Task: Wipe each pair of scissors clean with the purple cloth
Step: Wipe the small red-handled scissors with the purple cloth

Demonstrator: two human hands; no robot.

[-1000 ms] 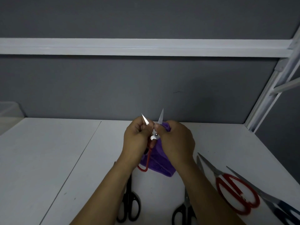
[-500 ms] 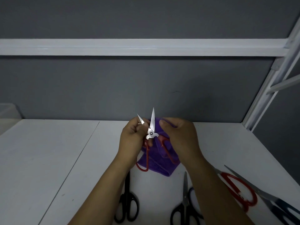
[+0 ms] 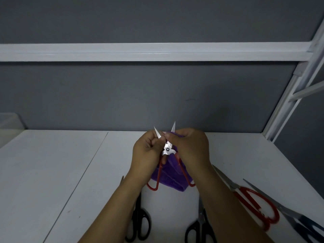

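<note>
Both hands are raised above the white table (image 3: 73,172); the left hand (image 3: 147,153) is curled tight round the small red-handled scissors (image 3: 167,149), blades spread and pointing up; the right hand (image 3: 191,146) is closed on the purple cloth (image 3: 171,178), pinching it against one blade; the cloth hangs down behind the red handles; four other pairs lie on the table nearer me, two black-handled (image 3: 140,223), one big red (image 3: 254,204), one dark blue (image 3: 298,218)
</note>
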